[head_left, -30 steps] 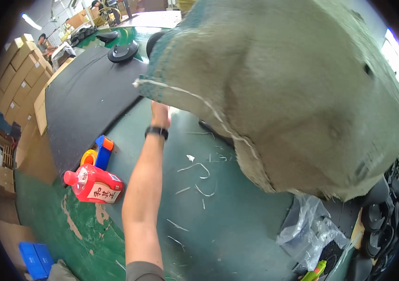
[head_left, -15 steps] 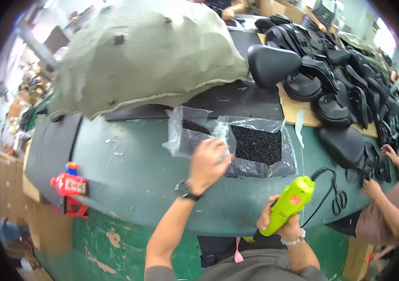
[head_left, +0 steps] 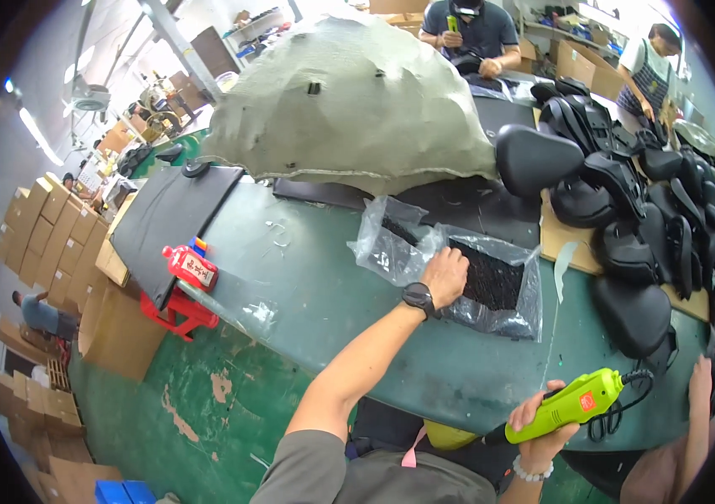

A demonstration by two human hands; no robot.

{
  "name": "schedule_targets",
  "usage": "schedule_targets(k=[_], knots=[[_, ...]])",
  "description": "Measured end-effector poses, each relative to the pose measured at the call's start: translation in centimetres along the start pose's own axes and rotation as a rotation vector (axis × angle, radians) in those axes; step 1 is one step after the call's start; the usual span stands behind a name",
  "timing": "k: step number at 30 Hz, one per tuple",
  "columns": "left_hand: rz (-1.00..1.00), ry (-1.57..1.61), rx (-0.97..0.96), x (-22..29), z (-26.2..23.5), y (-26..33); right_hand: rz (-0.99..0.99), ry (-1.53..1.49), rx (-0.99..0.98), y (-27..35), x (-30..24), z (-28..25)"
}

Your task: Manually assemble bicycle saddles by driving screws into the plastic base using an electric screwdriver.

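Reaching to the clear plastic bag point(head_left: 528, 324) of small black pieces point(head_left: 493, 284), the person's left hand point(head_left: 444, 277) has bent fingers; whether its grip holds any piece cannot be told. The bag lies inward from the surface's point(head_left: 458, 378) near edge. By that edge, the right hand point(head_left: 544, 442) grasps a lime-green power tool point(head_left: 571, 405).

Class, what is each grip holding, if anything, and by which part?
Right grip: green tool, around its body, away from the cord. Left grip: at the black pieces; whether any are held cannot be told.
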State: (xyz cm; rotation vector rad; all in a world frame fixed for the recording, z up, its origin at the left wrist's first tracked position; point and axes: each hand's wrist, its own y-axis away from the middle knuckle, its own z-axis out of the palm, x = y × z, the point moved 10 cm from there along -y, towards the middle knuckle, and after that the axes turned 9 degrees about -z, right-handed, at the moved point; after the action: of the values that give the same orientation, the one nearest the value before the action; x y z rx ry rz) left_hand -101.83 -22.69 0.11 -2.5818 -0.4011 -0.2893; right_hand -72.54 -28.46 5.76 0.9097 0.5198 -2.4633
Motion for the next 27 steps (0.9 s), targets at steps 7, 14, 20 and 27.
schedule_targets(k=[7,14,20,27], knots=[[0.008,-0.008,0.049,-0.1,-4.5,-0.2,-0.124,-0.037,-0.177,-1.9,-2.1,3.5],[-0.712,1.295,-0.423,8.3,-2.6,13.0,-0.656,0.089,-0.277,-1.5,-8.9,5.9],[-0.953,2.167,-0.634,15.4,-1.1,19.2,-0.662,0.161,-0.133,-0.7,-8.2,4.8],[-1.047,2.189,-0.663,14.8,-2.6,20.0,-0.662,0.11,-0.172,-1.1,-8.0,5.7]])
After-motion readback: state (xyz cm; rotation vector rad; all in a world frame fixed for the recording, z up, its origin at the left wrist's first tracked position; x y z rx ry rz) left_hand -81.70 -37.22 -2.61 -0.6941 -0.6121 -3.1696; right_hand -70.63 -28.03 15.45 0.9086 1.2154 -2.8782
